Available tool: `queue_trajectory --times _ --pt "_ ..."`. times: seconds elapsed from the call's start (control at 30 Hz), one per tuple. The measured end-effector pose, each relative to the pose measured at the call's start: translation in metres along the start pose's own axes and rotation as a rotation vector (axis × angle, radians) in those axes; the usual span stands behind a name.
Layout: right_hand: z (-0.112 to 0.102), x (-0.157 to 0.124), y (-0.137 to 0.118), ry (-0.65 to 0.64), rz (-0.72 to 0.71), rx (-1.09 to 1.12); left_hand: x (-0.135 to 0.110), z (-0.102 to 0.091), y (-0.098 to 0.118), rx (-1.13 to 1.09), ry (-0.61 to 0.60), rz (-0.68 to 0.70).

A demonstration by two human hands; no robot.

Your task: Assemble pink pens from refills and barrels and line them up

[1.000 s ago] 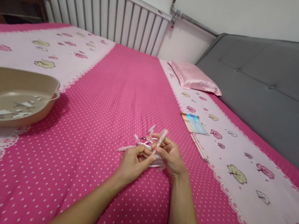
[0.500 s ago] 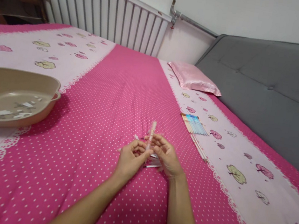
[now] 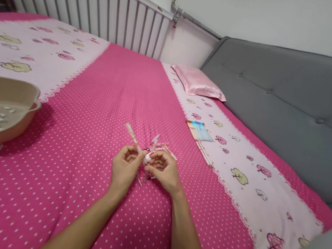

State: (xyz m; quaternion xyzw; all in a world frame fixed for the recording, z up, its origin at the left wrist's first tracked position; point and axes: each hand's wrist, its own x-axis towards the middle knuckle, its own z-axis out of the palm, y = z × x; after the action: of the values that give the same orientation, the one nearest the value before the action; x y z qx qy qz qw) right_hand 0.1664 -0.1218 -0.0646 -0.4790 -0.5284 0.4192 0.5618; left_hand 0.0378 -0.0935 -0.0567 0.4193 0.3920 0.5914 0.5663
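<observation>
Both my hands meet over a pink dotted bed sheet [image 3: 100,102]. My left hand [image 3: 123,169] and my right hand [image 3: 162,171] are closed, pinching the lower end of one thin wrapped stick [image 3: 133,136] that slants up to the left. Just beyond my fingers lies a small loose pile of similar pink-and-white wrapped sticks [image 3: 159,146] on the sheet.
A beige plastic basin [image 3: 9,86] holding scraps of torn wrapper sits at the left. A neat bundle of unwrapped sticks with blue ends [image 3: 200,132] lies to the right. A pink pillow [image 3: 197,82], a grey padded headboard [image 3: 282,100] and a white radiator [image 3: 93,1] stand behind.
The held stick has swung from leaning right, through upright, to leaning left. The view has shifted so everything sits further left in the picture.
</observation>
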Motion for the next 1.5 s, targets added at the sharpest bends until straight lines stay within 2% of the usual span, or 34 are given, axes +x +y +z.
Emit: queue_trajectory --times 0.33,0.53,0.9,1.17,1.5 --pt "0.011 -0.012 0.003 0.091 -0.074 -0.138 -0.002 0.002 0.003 0.073 -0.001 -0.008" --pt "0.008 -0.012 0.006 0.107 -0.004 -0.07 -0.002 0.001 0.003 0.06 -0.032 -0.033" --pt "0.005 -0.014 0.005 0.105 -0.003 -0.04 -0.006 0.004 0.005 0.004 -0.057 -0.064" --pt "0.004 -0.014 0.007 0.168 0.022 -0.02 -0.007 0.004 0.005 -0.018 -0.129 -0.061" --pt "0.003 -0.015 0.007 0.156 0.001 -0.041 -0.005 0.003 0.003 0.017 -0.126 -0.047"
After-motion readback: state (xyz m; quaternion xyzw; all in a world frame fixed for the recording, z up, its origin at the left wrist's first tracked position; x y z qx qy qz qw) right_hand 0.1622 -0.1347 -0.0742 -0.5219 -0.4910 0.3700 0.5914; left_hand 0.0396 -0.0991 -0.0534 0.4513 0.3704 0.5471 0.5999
